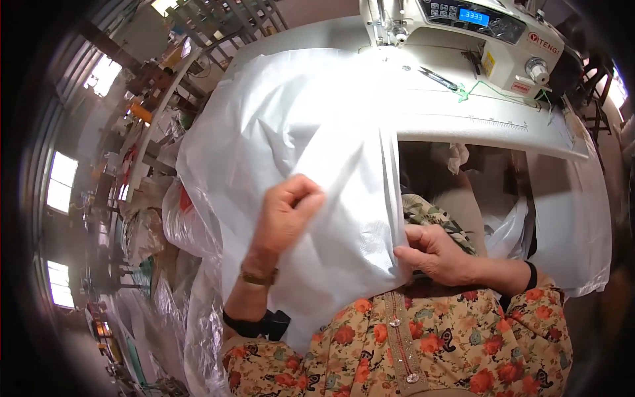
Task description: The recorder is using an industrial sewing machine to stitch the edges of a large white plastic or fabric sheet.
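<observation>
A large white, slightly glossy sheet of fabric (264,145) runs from the sewing machine's bed down over my lap. My right hand (436,255) is closed on its right edge, pinching the folded layers between thumb and fingers. Over the middle of the sheet, my left hand (288,208) has its fingers curled together. Whether any cloth is caught in them is hidden. The upper part of the sheet lies beside the needle area of the white sewing machine (456,26), under its bright lamp.
Thread snips (438,78) and green thread (464,94) lie on the machine bed. Clear plastic (198,317) and bundled material hang at the left. A white sheet (572,218) drapes over the table's right side. Behind stands a slatted metal rack (225,30).
</observation>
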`<state>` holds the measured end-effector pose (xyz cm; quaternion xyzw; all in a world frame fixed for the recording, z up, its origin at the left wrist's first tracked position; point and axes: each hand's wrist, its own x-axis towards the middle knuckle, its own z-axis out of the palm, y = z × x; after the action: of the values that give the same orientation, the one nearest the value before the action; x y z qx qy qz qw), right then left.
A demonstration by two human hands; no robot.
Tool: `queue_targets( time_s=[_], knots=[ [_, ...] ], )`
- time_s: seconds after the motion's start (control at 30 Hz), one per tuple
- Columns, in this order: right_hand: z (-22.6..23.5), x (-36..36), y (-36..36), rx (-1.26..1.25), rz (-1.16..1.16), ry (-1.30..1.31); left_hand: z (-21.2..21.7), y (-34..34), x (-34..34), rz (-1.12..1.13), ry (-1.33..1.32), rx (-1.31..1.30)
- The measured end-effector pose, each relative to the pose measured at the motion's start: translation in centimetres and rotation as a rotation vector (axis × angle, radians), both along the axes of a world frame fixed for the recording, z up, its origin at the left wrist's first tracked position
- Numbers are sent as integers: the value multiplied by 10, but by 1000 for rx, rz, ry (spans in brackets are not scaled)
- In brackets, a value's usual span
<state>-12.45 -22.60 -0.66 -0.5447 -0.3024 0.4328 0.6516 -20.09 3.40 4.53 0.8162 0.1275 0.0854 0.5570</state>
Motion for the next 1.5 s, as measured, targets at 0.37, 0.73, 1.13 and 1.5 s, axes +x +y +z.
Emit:
queue_targets(
  time_s=[0.37, 0.73, 1.13, 1.5],
  knots=[
    [-8, -21, 23, -7, 112, -637, -53, -62, -2, -198, -8, -240],
    [-10, 2, 47, 287, 409, -1202, -42, -59, -12, -34, 52, -342],
    [-90, 37, 257, 35, 202, -864, 78, -36, 16, -280, -89, 497],
    [-85, 71, 150, 164, 125, -546, -33, -49, -18, -237, -201, 659]
  ],
)
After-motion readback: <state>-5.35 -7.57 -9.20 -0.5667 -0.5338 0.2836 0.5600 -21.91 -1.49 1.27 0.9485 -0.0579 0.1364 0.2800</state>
